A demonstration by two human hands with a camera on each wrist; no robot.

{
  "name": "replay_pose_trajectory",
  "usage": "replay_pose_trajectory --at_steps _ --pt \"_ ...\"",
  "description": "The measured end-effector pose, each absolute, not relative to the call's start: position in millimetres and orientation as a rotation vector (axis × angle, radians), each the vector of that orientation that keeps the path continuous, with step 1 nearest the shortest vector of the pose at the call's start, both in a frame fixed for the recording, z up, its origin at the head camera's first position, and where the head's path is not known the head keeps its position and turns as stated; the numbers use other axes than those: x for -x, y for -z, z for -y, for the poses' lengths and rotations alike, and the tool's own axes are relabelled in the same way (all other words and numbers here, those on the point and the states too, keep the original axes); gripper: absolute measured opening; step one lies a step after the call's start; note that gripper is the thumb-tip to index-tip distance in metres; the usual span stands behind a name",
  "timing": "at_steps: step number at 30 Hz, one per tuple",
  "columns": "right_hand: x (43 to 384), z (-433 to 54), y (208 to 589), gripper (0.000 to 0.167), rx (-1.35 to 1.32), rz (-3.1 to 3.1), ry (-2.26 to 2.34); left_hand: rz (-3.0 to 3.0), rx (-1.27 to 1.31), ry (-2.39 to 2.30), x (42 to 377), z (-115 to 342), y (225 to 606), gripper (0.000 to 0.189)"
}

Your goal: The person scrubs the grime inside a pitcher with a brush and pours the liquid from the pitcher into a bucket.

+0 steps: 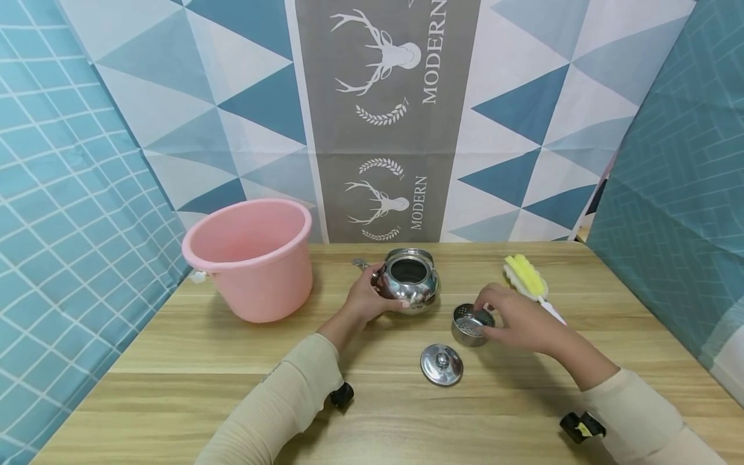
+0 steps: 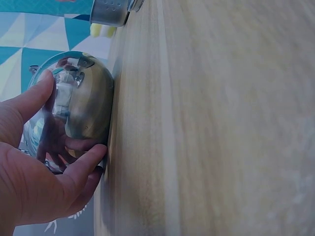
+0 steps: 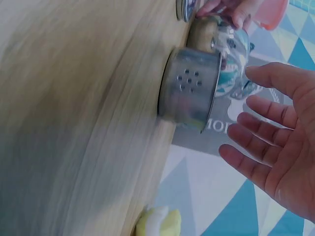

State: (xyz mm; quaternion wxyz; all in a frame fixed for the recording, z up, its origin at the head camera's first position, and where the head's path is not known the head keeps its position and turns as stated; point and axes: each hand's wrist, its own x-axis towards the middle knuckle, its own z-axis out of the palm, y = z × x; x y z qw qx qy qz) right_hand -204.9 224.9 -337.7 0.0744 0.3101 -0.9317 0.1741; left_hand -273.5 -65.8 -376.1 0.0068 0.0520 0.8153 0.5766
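A shiny steel teapot (image 1: 420,296) stands lidless on the wooden table, its round mouth facing up. My left hand (image 1: 367,298) holds it from the left side; in the left wrist view the thumb and fingers (image 2: 88,162) spread round its belly. To the right of the pot sits a steel strainer basket (image 1: 465,334) with small holes in its wall and bottom. Over its right rim hovers my right hand (image 1: 517,320). The right wrist view shows those fingers (image 3: 253,132) loosely bent and apart from the basket (image 3: 189,91). The round knobbed lid (image 1: 442,365) lies in front of the basket.
A pink bucket (image 1: 264,284) stands at the back left of the table (image 1: 372,413). Behind the right hand lies a yellow-and-white sponge brush (image 1: 526,278). Patterned cloth walls (image 1: 380,135) enclose the back and sides.
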Motion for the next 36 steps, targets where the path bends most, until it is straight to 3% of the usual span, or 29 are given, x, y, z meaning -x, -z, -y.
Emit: replay_pose_trajectory --at_steps 13,36 --pt "203 -260 337 0.053 -0.79 2.831 -0.551 -2.539 -0.154 -1.811 272 67 378 0.1" --pt "204 -324 347 0.033 -0.489 2.965 -0.444 -2.525 -0.148 -1.807 275 67 380 0.099"
